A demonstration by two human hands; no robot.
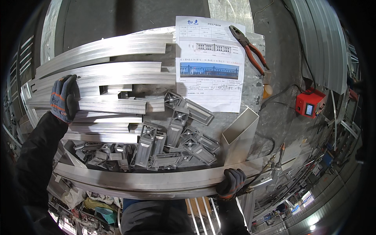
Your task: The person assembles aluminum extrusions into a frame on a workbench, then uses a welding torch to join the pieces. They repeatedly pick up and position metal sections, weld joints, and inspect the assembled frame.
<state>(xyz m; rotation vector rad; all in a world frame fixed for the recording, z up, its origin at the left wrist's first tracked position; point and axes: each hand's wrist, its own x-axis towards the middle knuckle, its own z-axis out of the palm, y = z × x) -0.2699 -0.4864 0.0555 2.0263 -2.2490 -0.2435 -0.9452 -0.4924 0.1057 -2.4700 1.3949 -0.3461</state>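
My left hand [64, 98], in a grey glove with orange stripes, is closed around one of the silver aluminium profiles [113, 105] in the stack at the left. Its fingertips are partly hidden. A long metal rail [137, 181] runs across in front of me. My right hand [231, 183], gloved the same way, has its fingers curled over the rail's right part. Between stack and rail lies a heap of grey cast metal fittings [176, 127], rectangular with raised centres.
A printed sheet [209, 94] with drawings lies behind the fittings, with red-handled pliers [250, 49] on its right edge. An open square tube [239, 129] stands near a torch-like tool [277, 168]. Further right are a red box with a display [309, 103], cables and grey panels [321, 39].
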